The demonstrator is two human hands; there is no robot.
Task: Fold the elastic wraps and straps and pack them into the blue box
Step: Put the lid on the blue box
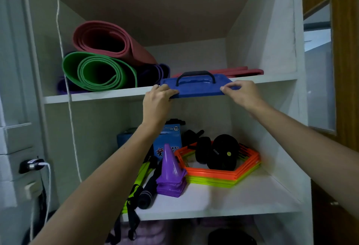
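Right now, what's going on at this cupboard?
A person is reaching up with both hands to the blue box on the upper shelf. The left hand grips its front left corner, and the right hand pinches its front right edge. The box sits at the shelf's lip beside rolled mats. Its lid is on.
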